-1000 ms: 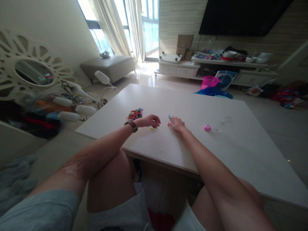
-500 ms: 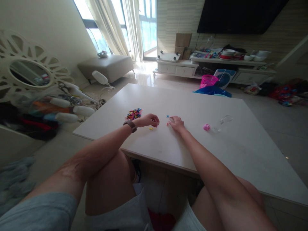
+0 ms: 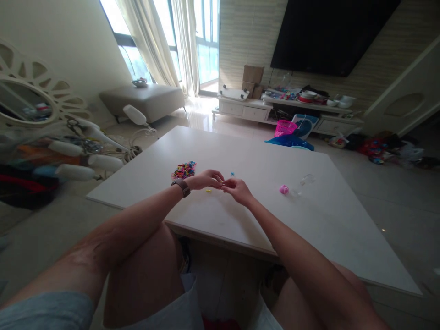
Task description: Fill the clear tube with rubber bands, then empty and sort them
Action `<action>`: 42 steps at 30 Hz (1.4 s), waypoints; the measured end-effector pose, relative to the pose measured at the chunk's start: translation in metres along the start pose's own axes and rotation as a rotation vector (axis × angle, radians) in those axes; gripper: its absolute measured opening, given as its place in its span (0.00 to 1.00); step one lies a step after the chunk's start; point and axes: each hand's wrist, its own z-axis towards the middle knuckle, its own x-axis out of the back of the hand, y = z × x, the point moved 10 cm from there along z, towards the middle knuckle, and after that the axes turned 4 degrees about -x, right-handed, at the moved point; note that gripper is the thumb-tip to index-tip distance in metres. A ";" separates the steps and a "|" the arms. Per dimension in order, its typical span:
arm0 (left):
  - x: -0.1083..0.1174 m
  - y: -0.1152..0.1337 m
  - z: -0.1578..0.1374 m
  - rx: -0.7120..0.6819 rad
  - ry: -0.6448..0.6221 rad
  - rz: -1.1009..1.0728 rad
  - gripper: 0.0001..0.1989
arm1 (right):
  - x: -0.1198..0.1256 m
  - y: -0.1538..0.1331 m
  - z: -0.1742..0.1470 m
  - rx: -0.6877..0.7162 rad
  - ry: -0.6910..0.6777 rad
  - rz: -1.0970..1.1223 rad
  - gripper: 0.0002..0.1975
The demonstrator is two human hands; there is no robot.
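Note:
Above the white table, my left hand and my right hand meet at the fingertips. Both are closed in a pinch; whatever is between the fingers is too small to make out. A brown watch band is on my left wrist. Just under my left hand lies a small yellow piece. A small blue piece rests beyond my right hand. To the left of my left hand is a heap of small multicoloured pieces, its near edge close to the wrist.
On the right half of the table sit a pink round object and a clear transparent container. White lamp-like shades stand by the table's left edge. Beyond the far edge are a pink basket and a blue plastic sheet.
My right hand has moved left to meet my left hand at the fingertips. The small orange-red piece by my right fingers no longer shows on the table. The camera view has shifted slightly.

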 end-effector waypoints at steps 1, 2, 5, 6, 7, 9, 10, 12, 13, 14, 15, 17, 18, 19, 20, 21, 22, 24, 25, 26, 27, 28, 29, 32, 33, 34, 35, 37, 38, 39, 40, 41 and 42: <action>-0.003 0.000 0.000 0.000 -0.017 0.008 0.23 | 0.001 0.001 -0.001 -0.005 0.024 0.017 0.17; -0.005 0.000 0.000 -0.002 -0.033 0.016 0.23 | 0.001 0.003 -0.001 -0.015 0.044 0.032 0.17; -0.010 0.000 0.001 -0.005 -0.052 0.017 0.23 | 0.005 0.006 -0.001 -0.047 0.063 0.067 0.17; -0.009 0.000 0.001 -0.004 -0.042 0.002 0.23 | 0.008 0.007 0.000 -0.052 0.073 0.069 0.17; -0.007 0.001 0.001 -0.002 -0.025 -0.015 0.23 | 0.013 0.008 0.001 -0.052 0.094 0.063 0.16; 0.000 0.002 0.001 -0.001 0.032 -0.040 0.23 | 0.028 0.012 0.002 -0.056 0.176 0.032 0.16; 0.005 0.003 0.001 -0.003 0.063 -0.040 0.23 | 0.039 0.016 0.002 -0.062 0.234 0.010 0.15; 0.014 0.004 0.000 -0.007 0.113 -0.014 0.22 | 0.060 0.026 0.001 -0.103 0.364 -0.043 0.14; 0.018 0.005 -0.001 -0.010 0.132 0.004 0.21 | 0.069 0.032 0.000 -0.134 0.414 -0.066 0.14; 0.022 0.005 -0.001 -0.012 0.146 0.022 0.20 | 0.075 0.038 0.000 -0.166 0.446 -0.088 0.13; 0.026 0.006 -0.002 -0.013 0.158 0.039 0.20 | 0.079 0.044 0.000 -0.192 0.465 -0.103 0.13; 0.032 0.006 -0.004 -0.020 0.184 0.069 0.19 | 0.081 0.054 0.001 -0.232 0.474 -0.126 0.12; 0.034 0.007 -0.005 -0.023 0.193 0.084 0.19 | 0.081 0.057 0.001 -0.243 0.472 -0.137 0.12; 0.036 0.007 -0.006 -0.026 0.200 0.099 0.19 | 0.080 0.061 0.002 -0.252 0.469 -0.152 0.11; 0.037 0.008 -0.006 -0.027 0.205 0.114 0.19 | 0.079 0.063 0.003 -0.256 0.466 -0.168 0.11; 0.038 0.008 -0.007 -0.026 0.210 0.128 0.18 | 0.077 0.065 0.003 -0.258 0.463 -0.184 0.11; 0.040 0.008 -0.009 -0.022 0.214 0.143 0.18 | 0.076 0.067 0.004 -0.258 0.460 -0.196 0.11; 0.042 0.009 -0.011 -0.015 0.220 0.174 0.18 | 0.075 0.070 0.006 -0.253 0.454 -0.199 0.11; 0.044 0.010 -0.012 -0.013 0.222 0.191 0.18 | 0.074 0.070 0.007 -0.249 0.448 -0.194 0.11; 0.046 0.011 -0.013 -0.014 0.223 0.210 0.18 | 0.073 0.071 0.008 -0.246 0.440 -0.189 0.11; 0.048 0.012 -0.014 -0.018 0.224 0.232 0.17 | 0.072 0.071 0.008 -0.246 0.431 -0.188 0.12; 0.050 0.014 -0.015 -0.026 0.224 0.257 0.17 | 0.071 0.071 0.009 -0.246 0.423 -0.192 0.12; 0.053 0.015 -0.016 -0.035 0.228 0.286 0.16 | 0.070 0.071 0.009 -0.246 0.417 -0.201 0.12; 0.062 0.019 -0.019 -0.060 0.246 0.387 0.15 | 0.071 0.068 0.009 -0.236 0.409 -0.248 0.13; 0.065 0.020 -0.019 -0.063 0.250 0.416 0.14 | 0.072 0.068 0.009 -0.233 0.404 -0.267 0.13; 0.068 0.020 -0.020 -0.062 0.252 0.438 0.14 | 0.072 0.068 0.009 -0.231 0.397 -0.290 0.13; 0.070 0.019 -0.020 -0.057 0.248 0.452 0.13 | 0.073 0.067 0.008 -0.227 0.389 -0.318 0.12; 0.072 0.015 -0.019 -0.044 0.231 0.464 0.13 | 0.075 0.065 0.007 -0.200 0.383 -0.402 0.12; 0.073 0.014 -0.018 -0.037 0.220 0.469 0.13 | 0.076 0.063 0.006 -0.176 0.386 -0.466 0.12; 0.073 0.012 -0.017 -0.033 0.211 0.476 0.13 | 0.076 0.059 0.004 -0.148 0.390 -0.543 0.12; 0.074 0.011 -0.016 -0.030 0.201 0.487 0.14 | 0.075 0.056 0.002 -0.118 0.389 -0.624 0.12; 0.074 0.009 -0.016 -0.031 0.191 0.500 0.14 | 0.072 0.052 0.000 -0.090 0.381 -0.704 0.12; 0.074 0.009 -0.015 -0.033 0.184 0.515 0.14 | 0.068 0.050 -0.002 -0.068 0.370 -0.776 0.12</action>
